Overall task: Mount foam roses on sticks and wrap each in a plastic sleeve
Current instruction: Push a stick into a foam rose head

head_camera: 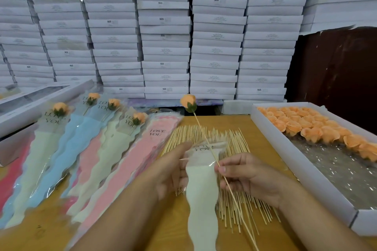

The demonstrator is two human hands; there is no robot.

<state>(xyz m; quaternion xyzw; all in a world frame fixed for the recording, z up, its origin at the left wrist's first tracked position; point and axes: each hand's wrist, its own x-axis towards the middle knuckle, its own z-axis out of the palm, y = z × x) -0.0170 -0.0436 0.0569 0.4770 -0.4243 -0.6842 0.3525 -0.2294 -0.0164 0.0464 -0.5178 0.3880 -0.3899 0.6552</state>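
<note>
My right hand [242, 177] pinches a thin wooden stick [206, 140] that carries an orange foam rose [188, 102] at its upper end, tilted up and to the left. My left hand [173, 167] grips a pale green plastic sleeve [202, 191] printed "LOVE YOU", its mouth facing up beside the stick. The stick lies along the sleeve's right edge, outside it as far as I can tell. A heap of bare sticks [232, 144] lies under both hands on the wooden table [263, 142].
Several wrapped roses [59, 112] lie in a row at the left, next to a stack of pink sleeves [142, 149]. A white tray [306, 171] at the right holds several orange rose heads [306, 126]. White boxes [165, 36] are stacked high behind the table.
</note>
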